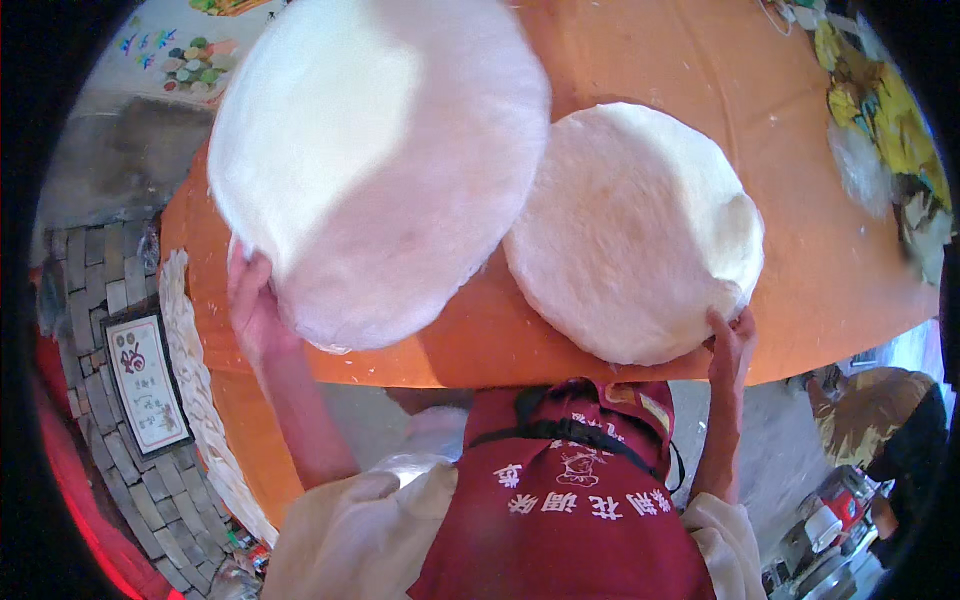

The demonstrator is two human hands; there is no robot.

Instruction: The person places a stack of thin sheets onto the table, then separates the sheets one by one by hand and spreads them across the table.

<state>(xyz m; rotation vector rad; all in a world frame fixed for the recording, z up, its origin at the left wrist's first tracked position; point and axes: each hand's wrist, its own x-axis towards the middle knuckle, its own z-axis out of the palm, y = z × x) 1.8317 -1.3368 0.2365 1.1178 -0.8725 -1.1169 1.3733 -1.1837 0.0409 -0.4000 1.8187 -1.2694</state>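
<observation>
A large round pad of white, fluffy fibre [380, 180] is tilted up on the left, its near edge raised off the orange cloth. My left hand [258, 300] grips its lower left rim, thumb and some fingers hidden behind it. To its right, a smaller round pad of the same white fibre [620, 235] lies on or just above the cloth, partly overlapped by the larger one. The fingers of my right hand [733, 335] pinch its lower right edge, where a fold of the rim shows. Half of each pad is in bright light, the rest in shadow.
An orange cloth [800, 290] covers the wide table, with small white shreds on it. Crumpled yellow and green sheets [885, 120] lie at the right edge beside clear plastic [862, 175]. White ruffled fabric [195, 350] runs along the left edge. A framed panel [147, 382] stands on grey brickwork.
</observation>
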